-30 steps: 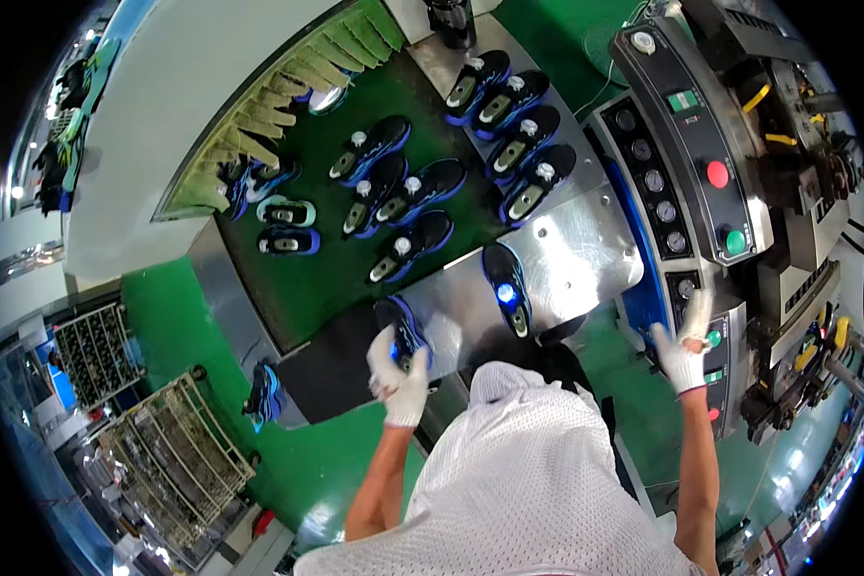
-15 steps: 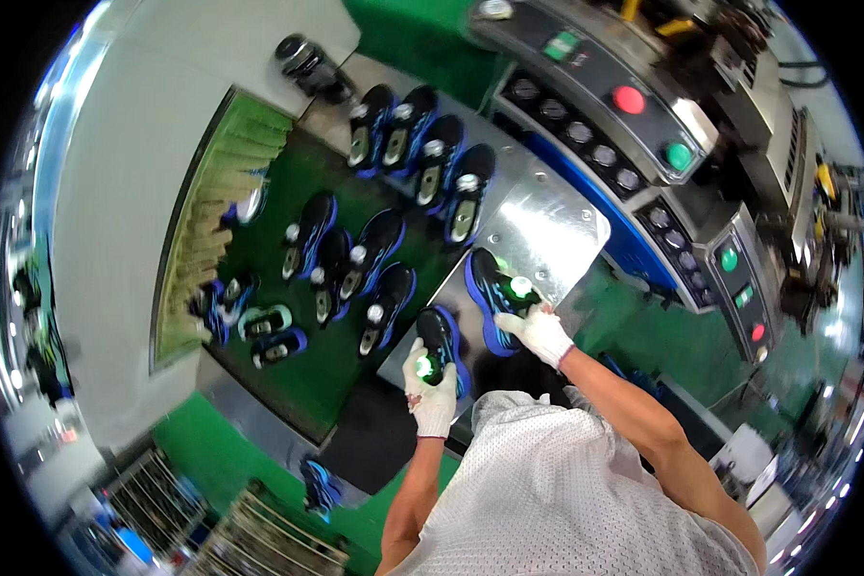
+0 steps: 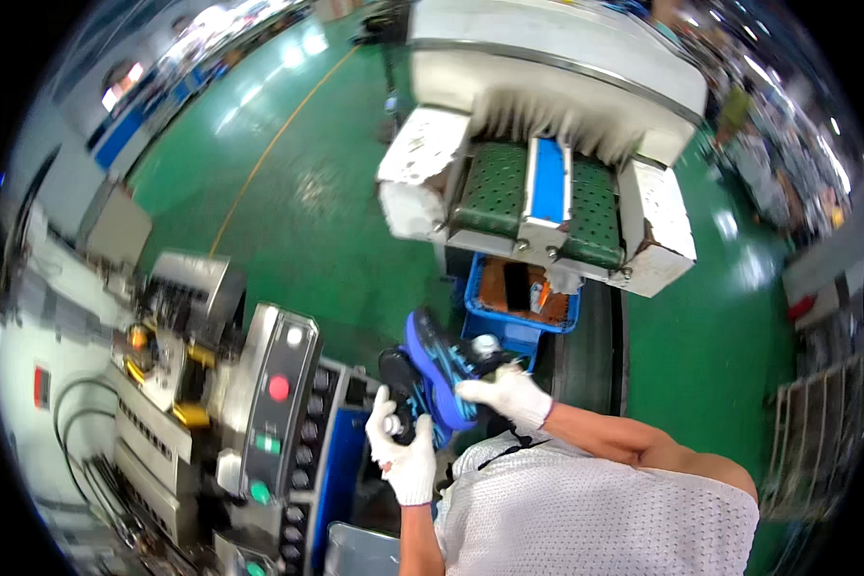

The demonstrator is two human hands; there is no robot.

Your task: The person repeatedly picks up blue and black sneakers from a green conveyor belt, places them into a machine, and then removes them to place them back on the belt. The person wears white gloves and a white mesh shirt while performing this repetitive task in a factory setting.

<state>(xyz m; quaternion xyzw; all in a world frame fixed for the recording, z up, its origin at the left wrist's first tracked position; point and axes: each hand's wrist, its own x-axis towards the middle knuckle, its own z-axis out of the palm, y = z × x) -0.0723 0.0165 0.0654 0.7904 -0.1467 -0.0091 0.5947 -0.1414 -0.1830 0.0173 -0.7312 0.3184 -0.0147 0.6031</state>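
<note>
I wear white gloves on both hands. My left hand (image 3: 400,453) grips a black shoe (image 3: 396,377) by its lower end, sole side toward me. My right hand (image 3: 502,394) is closed on a blue shoe with light blue trim (image 3: 433,366), held right beside the black one in front of my chest. The two shoes touch or nearly touch. Both are off any surface, above a blue crate (image 3: 509,331).
A white machine with a green perforated belt and a blue strip (image 3: 545,182) stands ahead. A grey control panel with a red button (image 3: 278,388) and green buttons is at my left. Green floor (image 3: 298,202) spreads beyond, with a wire rack (image 3: 821,432) at right.
The view has swung away from the green table of shoes toward the white machine. My right hand left the control panel and took the blue shoe; both shoes are now lifted before me.
</note>
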